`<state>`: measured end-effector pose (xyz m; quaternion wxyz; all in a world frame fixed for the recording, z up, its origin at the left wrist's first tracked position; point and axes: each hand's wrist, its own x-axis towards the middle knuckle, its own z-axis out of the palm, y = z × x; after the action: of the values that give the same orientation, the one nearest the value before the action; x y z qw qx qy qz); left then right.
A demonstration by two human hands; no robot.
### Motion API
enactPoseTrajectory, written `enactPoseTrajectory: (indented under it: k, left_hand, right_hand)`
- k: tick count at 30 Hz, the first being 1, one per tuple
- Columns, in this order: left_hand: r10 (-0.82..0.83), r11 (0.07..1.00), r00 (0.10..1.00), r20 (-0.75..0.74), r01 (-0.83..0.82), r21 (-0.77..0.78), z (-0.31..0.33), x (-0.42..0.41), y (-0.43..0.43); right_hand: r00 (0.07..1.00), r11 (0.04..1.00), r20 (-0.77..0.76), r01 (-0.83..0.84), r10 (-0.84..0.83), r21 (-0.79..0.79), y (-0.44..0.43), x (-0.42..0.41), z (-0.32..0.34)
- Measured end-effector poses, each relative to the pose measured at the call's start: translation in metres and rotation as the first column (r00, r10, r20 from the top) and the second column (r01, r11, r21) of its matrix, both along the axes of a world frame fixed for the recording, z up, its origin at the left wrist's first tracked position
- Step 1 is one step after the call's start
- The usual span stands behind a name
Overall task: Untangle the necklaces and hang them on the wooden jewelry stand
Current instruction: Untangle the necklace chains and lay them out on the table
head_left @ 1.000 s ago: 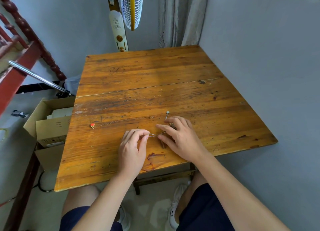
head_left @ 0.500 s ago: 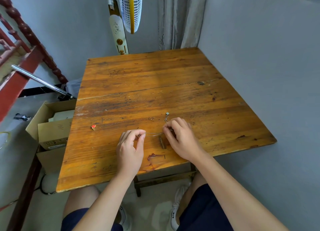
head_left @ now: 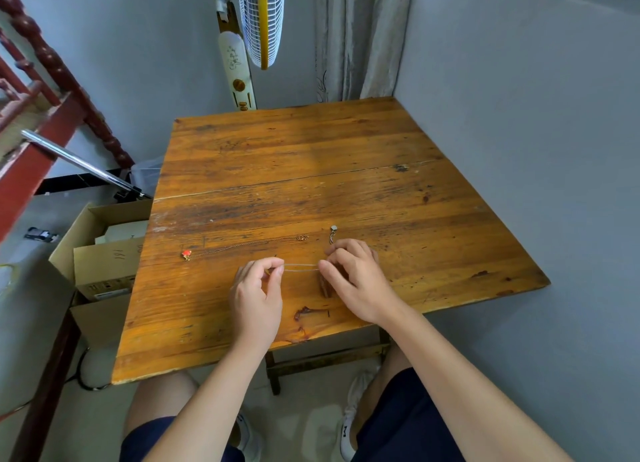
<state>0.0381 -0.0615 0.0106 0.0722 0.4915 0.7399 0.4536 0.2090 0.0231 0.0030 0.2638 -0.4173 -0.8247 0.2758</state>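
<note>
Little can be read here. On the cardboard box (head_left: 100, 271) to the left of the table (head_left: 311, 143), a dark handwritten mark of three figures stands near the top edge. It looks like "191", though it is turned sideways and faint. A white label (head_left: 105, 292) low on the same box carries print too small to read. The white shoe (head_left: 349, 423) at the near right bears an unclear dark mark.

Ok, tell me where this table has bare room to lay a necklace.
Bare: the table beyond its plank seam, and its right side toward the wall. Crowded: near middle, where left hand and right hand pinch a thin chain, red pendant and grey pendant alongside.
</note>
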Motion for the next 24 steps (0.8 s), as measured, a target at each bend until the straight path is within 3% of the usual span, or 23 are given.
enactPoseTrajectory:
  k: [5,8,12,16,24]
  left_hand:
    - [0.055,0.998,0.989,0.135,-0.056,0.002,0.000,-0.005,0.002]
    - [0.114,0.992,0.971,0.209,-0.122,0.025,0.002,-0.006,0.001]
    - [0.173,0.982,0.956,0.235,-0.186,0.037,0.002,-0.008,0.002]
    - [0.238,0.967,0.930,0.278,-0.255,0.027,0.004,-0.008,0.002]
    - [0.199,0.977,0.943,0.266,-0.213,0.024,0.005,-0.006,0.001]
  right_hand:
    - [0.982,0.981,-0.179,0.030,-0.066,-0.193,0.005,0.013,0.002]
    - [0.979,0.974,-0.190,0.026,-0.070,-0.225,0.006,0.015,0.004]
    - [0.992,0.989,-0.108,0.045,-0.060,-0.139,0.006,0.015,0.005]
    - [0.965,0.972,-0.158,0.186,-0.208,-0.146,0.013,0.034,0.006]
    - [0.952,0.944,0.039,0.293,-0.302,0.153,0.020,0.052,-0.002]
